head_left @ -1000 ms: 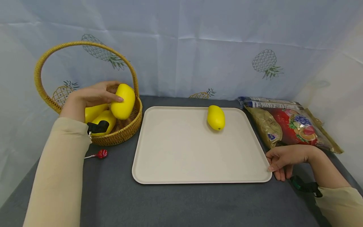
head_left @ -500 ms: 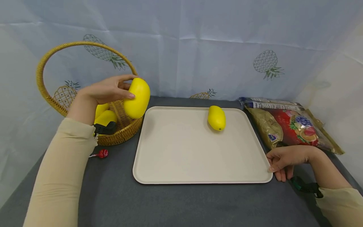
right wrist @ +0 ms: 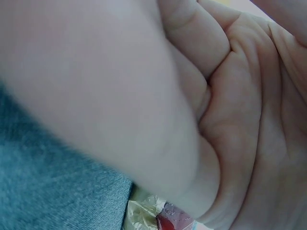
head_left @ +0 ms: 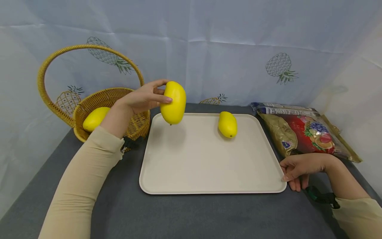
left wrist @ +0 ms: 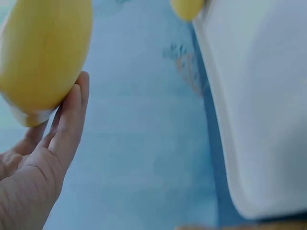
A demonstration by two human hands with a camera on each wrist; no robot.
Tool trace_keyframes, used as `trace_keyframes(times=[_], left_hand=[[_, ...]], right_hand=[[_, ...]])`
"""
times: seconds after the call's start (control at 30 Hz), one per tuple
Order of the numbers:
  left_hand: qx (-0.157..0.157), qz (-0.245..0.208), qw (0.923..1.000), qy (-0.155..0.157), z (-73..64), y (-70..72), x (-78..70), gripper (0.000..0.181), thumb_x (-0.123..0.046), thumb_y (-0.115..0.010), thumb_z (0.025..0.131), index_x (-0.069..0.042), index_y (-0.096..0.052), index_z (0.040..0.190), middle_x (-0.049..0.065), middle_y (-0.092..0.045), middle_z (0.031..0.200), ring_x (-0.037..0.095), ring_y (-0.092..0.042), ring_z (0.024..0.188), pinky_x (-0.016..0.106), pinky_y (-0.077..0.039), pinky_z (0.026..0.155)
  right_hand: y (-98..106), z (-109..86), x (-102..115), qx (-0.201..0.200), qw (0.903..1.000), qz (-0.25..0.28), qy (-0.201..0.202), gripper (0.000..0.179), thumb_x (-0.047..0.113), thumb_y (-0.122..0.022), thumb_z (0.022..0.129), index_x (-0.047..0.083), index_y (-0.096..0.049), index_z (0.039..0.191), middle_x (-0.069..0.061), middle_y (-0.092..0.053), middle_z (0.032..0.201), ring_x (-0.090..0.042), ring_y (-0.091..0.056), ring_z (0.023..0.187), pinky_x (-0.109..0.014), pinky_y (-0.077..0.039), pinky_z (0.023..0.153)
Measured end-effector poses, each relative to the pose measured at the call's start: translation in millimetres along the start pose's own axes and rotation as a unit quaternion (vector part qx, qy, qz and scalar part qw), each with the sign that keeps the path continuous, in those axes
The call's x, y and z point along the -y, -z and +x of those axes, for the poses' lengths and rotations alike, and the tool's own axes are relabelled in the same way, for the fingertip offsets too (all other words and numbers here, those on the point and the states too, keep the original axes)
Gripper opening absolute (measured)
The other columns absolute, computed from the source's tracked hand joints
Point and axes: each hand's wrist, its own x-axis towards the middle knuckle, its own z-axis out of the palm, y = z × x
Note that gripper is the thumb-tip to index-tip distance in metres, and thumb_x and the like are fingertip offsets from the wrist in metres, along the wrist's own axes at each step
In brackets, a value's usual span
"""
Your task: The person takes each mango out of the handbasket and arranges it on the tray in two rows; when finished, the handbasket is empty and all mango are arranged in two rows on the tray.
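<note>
My left hand [head_left: 146,98] holds a yellow mango [head_left: 173,103] between thumb and fingers, above the back left corner of a cream tray [head_left: 206,166]. In the left wrist view the same mango [left wrist: 45,52] fills the upper left, with the fingers [left wrist: 67,127] along its side. A second mango [head_left: 227,124] lies on the tray, towards its back right. My right hand [head_left: 301,169] grips the tray's front right corner, thumb on the rim and the other fingers curled at its outer side. Another mango [head_left: 96,119] sits in the wicker basket [head_left: 140,122], partly covered by my left arm.
The basket's tall handle [head_left: 89,46] arches up at the left. A shiny printed snack bag [head_left: 310,132] lies right of the tray, just behind my right hand. A pale curtain with pineapple prints [head_left: 279,64] hangs behind the dark grey tabletop [head_left: 209,215].
My left hand has carried the mango right, out of the basket and over the tray. A red lollipop beside the basket is now hidden behind my left arm. My right hand stays put.
</note>
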Motion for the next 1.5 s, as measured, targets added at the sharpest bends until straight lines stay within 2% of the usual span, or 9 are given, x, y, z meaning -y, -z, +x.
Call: trace_keyframes(times=[0.27,0.5,0.77,1.1,1.37,1.5], left_hand=[[0.008,-0.030,0.9995,-0.004,19.9,-32.2,5.7,0.073,-0.003,-0.062,0.089,-0.019,-0.028,0.152,0.015,-0.052,0.137,0.024,-0.062,0.112,0.047,-0.048,0.108],[0.001,-0.055,0.9985,0.001,36.4,-53.5,11.4,0.075,-0.002,-0.063,0.090,-0.020,-0.028,0.154,0.019,-0.048,0.144,0.032,-0.059,0.120,0.051,-0.052,0.103],[0.000,-0.070,0.9974,0.015,57.0,-68.8,22.5,0.075,-0.006,-0.064,0.092,-0.020,-0.026,0.154,0.018,-0.045,0.148,0.035,-0.056,0.127,0.054,-0.049,0.106],[-0.040,-0.090,0.9938,0.051,81.1,-82.1,42.4,0.077,-0.011,-0.068,0.091,-0.020,-0.026,0.154,0.015,-0.042,0.151,0.037,-0.051,0.133,0.057,-0.046,0.108],[-0.066,-0.091,0.9894,0.092,92.3,-90.3,49.6,0.074,-0.016,-0.071,0.091,-0.008,-0.027,0.150,0.015,-0.046,0.146,0.034,-0.052,0.133,0.053,-0.048,0.108],[-0.081,-0.091,0.9871,0.104,95.8,-92.5,53.0,0.073,-0.018,-0.072,0.090,-0.006,-0.029,0.148,0.016,-0.047,0.145,0.033,-0.054,0.130,0.051,-0.049,0.107]], right_hand=[[0.0,-0.5,0.0,-0.005,1.0000,-0.007,-0.003,0.022,0.018,-0.052,0.103,-0.004,-0.057,0.101,-0.011,-0.076,0.085,-0.010,-0.072,0.070,-0.025,-0.060,0.062],[-0.1,0.3,-0.8,-0.004,1.0000,-0.006,-0.001,0.023,0.018,-0.052,0.103,-0.005,-0.057,0.101,-0.012,-0.076,0.085,-0.010,-0.072,0.070,-0.025,-0.060,0.061],[0.0,0.0,-1.9,-0.007,1.0000,-0.006,-0.003,0.023,0.018,-0.052,0.103,-0.004,-0.057,0.101,-0.012,-0.076,0.084,-0.009,-0.072,0.069,-0.025,-0.060,0.061],[0.1,0.2,-2.6,-0.005,1.0000,-0.005,0.001,0.022,0.017,-0.051,0.103,-0.004,-0.057,0.102,-0.011,-0.076,0.085,-0.009,-0.072,0.070,-0.024,-0.060,0.061],[0.8,0.5,-3.3,-0.004,1.0000,-0.006,0.000,0.022,0.017,-0.050,0.103,-0.004,-0.056,0.102,-0.011,-0.076,0.085,-0.010,-0.072,0.070,-0.025,-0.060,0.061],[0.6,0.6,-3.0,-0.004,1.0000,-0.005,0.000,0.022,0.017,-0.050,0.103,-0.004,-0.057,0.102,-0.011,-0.076,0.085,-0.010,-0.072,0.070,-0.025,-0.060,0.061]])
